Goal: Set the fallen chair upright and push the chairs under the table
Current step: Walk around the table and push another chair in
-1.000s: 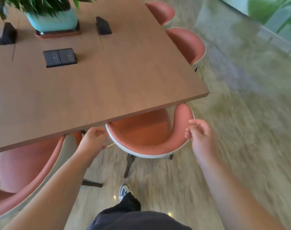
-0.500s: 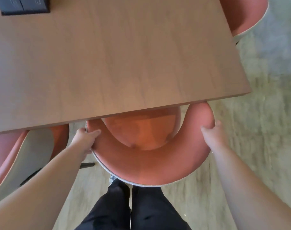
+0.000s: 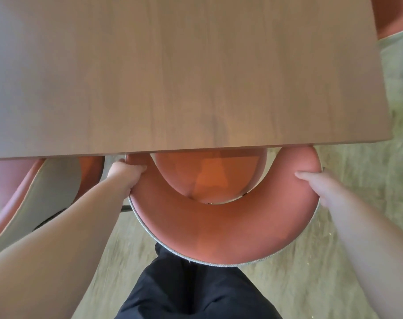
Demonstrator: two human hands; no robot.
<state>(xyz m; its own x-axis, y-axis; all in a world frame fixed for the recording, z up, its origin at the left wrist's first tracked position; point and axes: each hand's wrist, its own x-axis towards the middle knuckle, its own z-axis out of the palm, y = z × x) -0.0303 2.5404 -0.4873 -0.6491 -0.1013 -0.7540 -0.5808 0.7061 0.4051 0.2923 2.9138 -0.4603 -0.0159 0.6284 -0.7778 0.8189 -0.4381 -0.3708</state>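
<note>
Under brown wooden surface (image 3: 184, 72) at frame centre, curved salmon-pink upholstered chair (image 3: 218, 226), left grip (image 3: 124, 174) and right grip (image 3: 320, 183) both clenched on its backrest.

Below me runs a pale, streaked floor (image 3: 322, 284), blurred in places. On it stands the wooden table (image 3: 184, 72), whose brown grained top fills the upper part of my view; nothing shows on the part of the top I can see. The coral chair (image 3: 218, 231) I hold stands on the floor with its seat partly under the table's near edge. A second coral chair (image 3: 34, 199) stands just beside it on my left, and a third (image 3: 391, 17) at the far right corner.
</note>
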